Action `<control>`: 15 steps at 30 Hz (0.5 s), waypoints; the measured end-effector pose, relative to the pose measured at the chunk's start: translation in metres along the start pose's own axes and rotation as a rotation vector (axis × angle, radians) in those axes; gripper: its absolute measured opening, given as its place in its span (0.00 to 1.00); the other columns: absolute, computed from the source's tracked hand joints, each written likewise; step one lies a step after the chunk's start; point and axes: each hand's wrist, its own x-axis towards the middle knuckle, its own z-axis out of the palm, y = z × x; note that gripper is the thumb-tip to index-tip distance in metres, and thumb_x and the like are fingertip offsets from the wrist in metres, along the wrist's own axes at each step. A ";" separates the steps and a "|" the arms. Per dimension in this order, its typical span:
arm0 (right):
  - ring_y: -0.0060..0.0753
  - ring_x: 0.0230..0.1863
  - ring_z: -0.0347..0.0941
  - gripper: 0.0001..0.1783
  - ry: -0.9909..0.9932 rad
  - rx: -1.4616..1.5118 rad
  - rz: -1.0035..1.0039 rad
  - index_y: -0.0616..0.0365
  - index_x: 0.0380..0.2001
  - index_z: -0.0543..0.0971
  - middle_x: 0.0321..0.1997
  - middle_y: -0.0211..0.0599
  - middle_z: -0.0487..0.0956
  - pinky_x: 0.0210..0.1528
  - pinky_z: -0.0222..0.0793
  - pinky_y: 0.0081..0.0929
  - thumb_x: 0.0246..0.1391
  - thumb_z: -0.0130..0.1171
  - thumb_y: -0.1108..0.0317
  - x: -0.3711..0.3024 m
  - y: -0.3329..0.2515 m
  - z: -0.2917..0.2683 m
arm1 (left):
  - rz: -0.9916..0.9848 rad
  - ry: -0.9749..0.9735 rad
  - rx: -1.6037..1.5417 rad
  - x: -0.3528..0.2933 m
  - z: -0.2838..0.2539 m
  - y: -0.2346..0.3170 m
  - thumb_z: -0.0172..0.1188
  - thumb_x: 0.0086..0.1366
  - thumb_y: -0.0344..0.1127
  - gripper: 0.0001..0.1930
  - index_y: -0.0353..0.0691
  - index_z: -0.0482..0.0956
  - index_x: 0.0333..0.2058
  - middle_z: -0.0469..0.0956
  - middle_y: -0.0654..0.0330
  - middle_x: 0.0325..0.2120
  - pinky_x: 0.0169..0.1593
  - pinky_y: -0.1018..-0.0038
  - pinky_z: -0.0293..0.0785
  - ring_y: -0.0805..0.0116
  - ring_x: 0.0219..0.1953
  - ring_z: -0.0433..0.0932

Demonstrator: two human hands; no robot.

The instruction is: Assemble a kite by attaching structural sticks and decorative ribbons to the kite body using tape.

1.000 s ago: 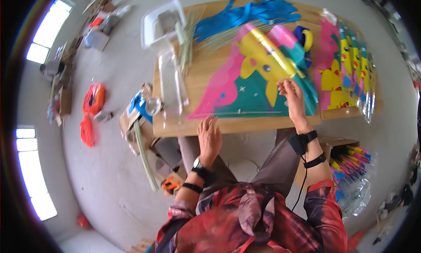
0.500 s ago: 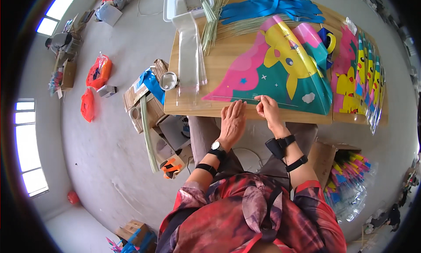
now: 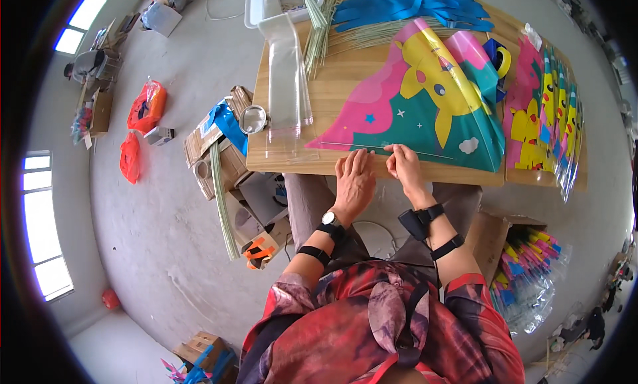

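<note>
A printed kite sheet [image 3: 415, 128] in pink, green and yellow lies on the wooden table [image 3: 322, 95], its far side rolled or folded over. Along its near edge runs a thin pale stick [image 3: 428, 155]. My left hand [image 3: 355, 184] rests at the table's front edge, fingers stretched out, their tips by the sheet's near edge. Just right of it, my right hand [image 3: 407, 168] has curled fingers, with the fingertips pinched together at the stick. Whether they grip the stick or something smaller on it is hidden.
Clear plastic sleeves [image 3: 287, 78] lie left, beside bundled thin sticks [image 3: 322, 35]. Blue strips [image 3: 412, 11] are heaped at the back, near a tape dispenser [image 3: 500, 59]. Packed kites [image 3: 558, 111] lie right. Below stand a box of packed pieces [image 3: 525, 264] and cardboard [image 3: 199, 151].
Both hands stay almost where they were on the sheet's near edge. The whole view has shifted slightly; nothing has plainly been taken up or let go.
</note>
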 end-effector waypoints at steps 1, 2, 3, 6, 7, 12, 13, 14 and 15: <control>0.16 0.15 0.59 0.18 0.003 -0.023 -0.018 0.63 0.43 0.76 0.18 0.28 0.71 0.17 0.54 0.18 0.76 0.40 0.60 0.000 0.001 0.001 | 0.009 -0.001 -0.017 0.001 0.001 -0.001 0.60 0.59 0.32 0.30 0.38 0.71 0.62 0.67 0.50 0.61 0.68 0.52 0.54 0.52 0.66 0.63; 0.16 0.15 0.59 0.18 0.004 -0.023 -0.017 0.63 0.43 0.76 0.18 0.28 0.71 0.17 0.54 0.18 0.76 0.40 0.60 0.000 0.001 0.001 | 0.018 -0.001 -0.034 0.001 0.001 -0.001 0.61 0.59 0.31 0.29 0.40 0.72 0.62 0.67 0.50 0.61 0.67 0.52 0.54 0.52 0.66 0.63; 0.16 0.15 0.60 0.18 0.010 -0.035 -0.023 0.63 0.43 0.76 0.18 0.28 0.71 0.17 0.54 0.18 0.76 0.40 0.61 0.000 0.002 0.002 | 0.019 -0.002 -0.035 0.002 0.002 0.000 0.61 0.59 0.31 0.29 0.40 0.72 0.62 0.67 0.50 0.61 0.67 0.52 0.54 0.52 0.66 0.63; 0.16 0.15 0.60 0.18 0.027 -0.049 -0.030 0.62 0.43 0.76 0.18 0.28 0.71 0.17 0.55 0.18 0.76 0.41 0.61 0.001 0.005 0.004 | 0.048 -0.012 -0.030 0.002 0.007 0.001 0.60 0.59 0.33 0.31 0.41 0.71 0.63 0.68 0.49 0.61 0.67 0.49 0.54 0.52 0.67 0.63; 0.16 0.14 0.60 0.18 0.039 -0.051 -0.029 0.62 0.43 0.76 0.18 0.28 0.71 0.16 0.55 0.18 0.76 0.41 0.61 0.000 0.005 0.005 | 0.040 -0.015 -0.019 0.002 0.009 0.002 0.60 0.59 0.33 0.31 0.43 0.71 0.64 0.68 0.50 0.61 0.67 0.48 0.53 0.53 0.67 0.63; 0.18 0.14 0.63 0.17 0.039 -0.074 -0.042 0.61 0.43 0.76 0.17 0.29 0.72 0.17 0.58 0.20 0.75 0.42 0.60 -0.002 0.004 0.005 | 0.020 -0.036 0.008 0.001 0.009 0.003 0.62 0.59 0.35 0.32 0.49 0.71 0.64 0.67 0.52 0.62 0.68 0.46 0.53 0.53 0.67 0.63; 0.20 0.14 0.66 0.17 0.031 -0.093 -0.044 0.61 0.43 0.76 0.17 0.30 0.73 0.18 0.62 0.22 0.74 0.42 0.60 -0.003 0.002 0.005 | 0.026 -0.040 0.010 0.001 0.008 0.002 0.62 0.59 0.35 0.32 0.49 0.71 0.64 0.66 0.52 0.62 0.68 0.46 0.53 0.53 0.67 0.63; 0.20 0.14 0.66 0.17 0.032 -0.091 -0.043 0.61 0.43 0.76 0.17 0.30 0.73 0.18 0.62 0.22 0.74 0.42 0.60 -0.003 -0.001 0.004 | 0.032 -0.043 0.013 0.002 0.007 0.002 0.63 0.59 0.36 0.32 0.50 0.71 0.64 0.66 0.53 0.62 0.68 0.46 0.53 0.54 0.67 0.63; 0.24 0.15 0.68 0.16 0.027 -0.257 -0.087 0.60 0.45 0.76 0.17 0.31 0.74 0.19 0.64 0.26 0.73 0.45 0.58 -0.003 -0.004 0.002 | 0.033 -0.045 0.014 0.001 0.005 0.001 0.63 0.59 0.36 0.32 0.50 0.71 0.64 0.66 0.53 0.62 0.68 0.46 0.53 0.54 0.67 0.63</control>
